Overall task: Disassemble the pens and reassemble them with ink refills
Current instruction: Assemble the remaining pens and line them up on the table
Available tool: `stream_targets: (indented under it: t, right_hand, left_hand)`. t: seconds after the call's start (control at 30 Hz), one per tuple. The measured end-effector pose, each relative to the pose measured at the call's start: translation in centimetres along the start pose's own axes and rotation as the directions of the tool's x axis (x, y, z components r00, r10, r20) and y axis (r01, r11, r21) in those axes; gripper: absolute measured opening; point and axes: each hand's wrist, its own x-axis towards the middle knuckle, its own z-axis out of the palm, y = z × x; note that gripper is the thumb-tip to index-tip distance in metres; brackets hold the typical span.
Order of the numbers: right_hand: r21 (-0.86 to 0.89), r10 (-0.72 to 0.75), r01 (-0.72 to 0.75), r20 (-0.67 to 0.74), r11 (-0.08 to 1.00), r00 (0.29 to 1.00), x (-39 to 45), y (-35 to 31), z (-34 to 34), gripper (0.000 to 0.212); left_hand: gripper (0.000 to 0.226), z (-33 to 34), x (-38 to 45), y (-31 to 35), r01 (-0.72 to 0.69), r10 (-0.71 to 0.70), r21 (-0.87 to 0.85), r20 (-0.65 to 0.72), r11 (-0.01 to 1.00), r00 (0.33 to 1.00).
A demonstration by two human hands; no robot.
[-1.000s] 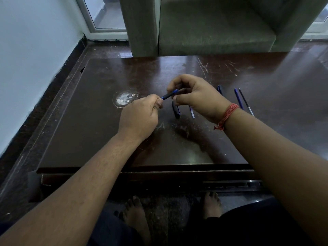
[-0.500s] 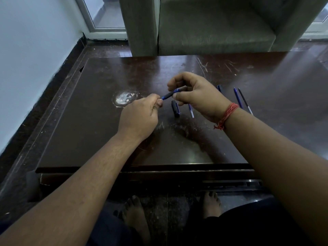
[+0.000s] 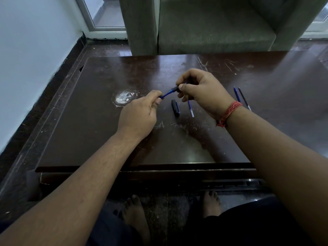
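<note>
Where our bare feet [image 3: 135,210] rest on the dark floor, the near edge of the scratched brown table [image 3: 88,139] crosses just above them, and both forearms reach over it. Our left hand [image 3: 137,115] curls its fingers around the lower end of a blue pen [image 3: 167,93], held slantwise above the tabletop; our right hand [image 3: 200,93], a red thread [image 3: 229,111] at its wrist, pinches the dark upper end between thumb and forefinger. Beneath the hands lie a black pen cap [image 3: 175,108] and a blue refill [image 3: 191,109]; two more refills [image 3: 239,96] lie right of the wrist. Farther off we see a pale worn patch [image 3: 124,98], then a grey armchair [image 3: 213,29], a white wall [image 3: 26,59] and a window frame [image 3: 92,20].
</note>
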Motion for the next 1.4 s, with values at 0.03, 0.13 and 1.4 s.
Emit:
stream_targets:
  t: [0.03,0.13,1.4]
  right_hand:
    - [0.008,-0.001,0.001,-0.018,1.000,1.000,0.1,0.1,-0.2,0.011]
    - [0.058,0.005,0.002,-0.123,0.998,0.992,0.4,0.1,-1.0,0.011]
    - [0.055,0.208,-0.201,-0.177,0.978,0.962,-0.2,-0.2,6.2,0.021]
  left_hand:
    - [0.024,0.0,0.0,0.0,0.003,-0.003,-0.002,-0.004,1.000,1.000]
    - [0.023,0.0,0.0,-0.3,0.043,-0.044,-0.018,-0.023,0.999,0.999]
    - [0.022,0.3,-0.1,0.1,0.139,-0.141,-0.028,-0.109,0.990,0.984]
